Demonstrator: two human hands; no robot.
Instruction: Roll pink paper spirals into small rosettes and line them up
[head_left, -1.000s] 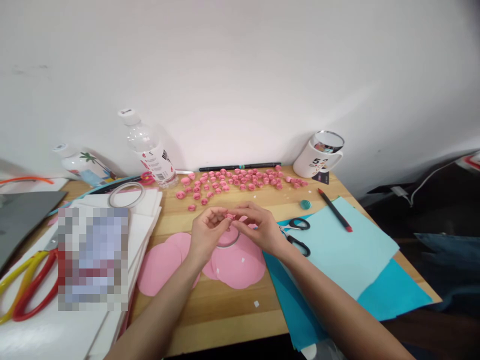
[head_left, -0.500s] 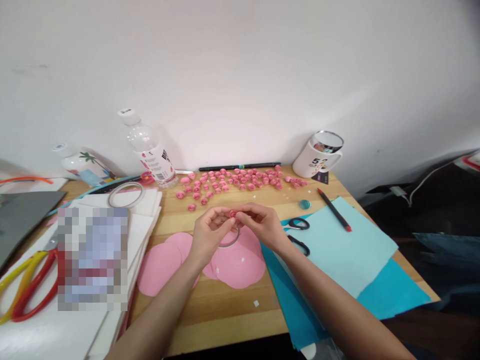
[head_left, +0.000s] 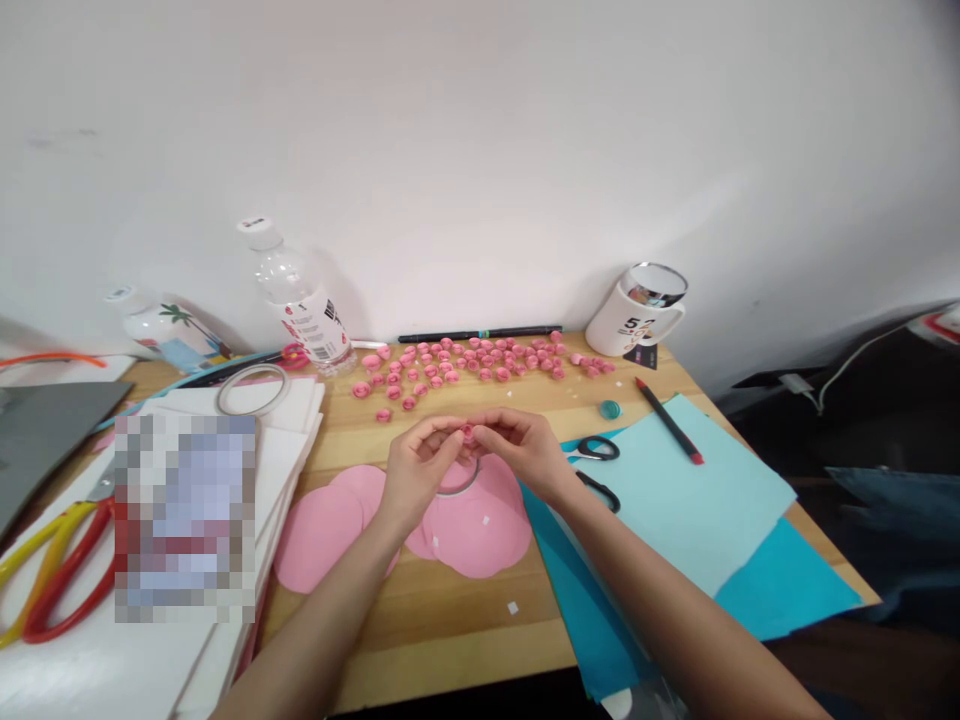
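My left hand [head_left: 418, 468] and my right hand [head_left: 523, 451] meet above the middle of the wooden table [head_left: 450, 620]. Between the fingertips of both hands sits a small rolled pink paper piece [head_left: 468, 432], pinched from either side. Beneath the hands lie pink paper circles [head_left: 330, 530] and a clear tape ring [head_left: 459, 487]. Several finished pink paper rolls [head_left: 465, 365] are scattered along the back of the table.
Black-handled scissors [head_left: 600, 470] lie on light and dark blue paper sheets [head_left: 697, 500] at right, with a red pen [head_left: 670, 420] and a white mug [head_left: 637, 312]. A water bottle [head_left: 296, 295], a tape ring [head_left: 253, 390], white sheets [head_left: 285, 440] and red-yellow scissors [head_left: 52, 570] are at left.
Both hands have drawn closer together and risen slightly, turning the small pink roll between the fingertips. Everything else on the table stays put.
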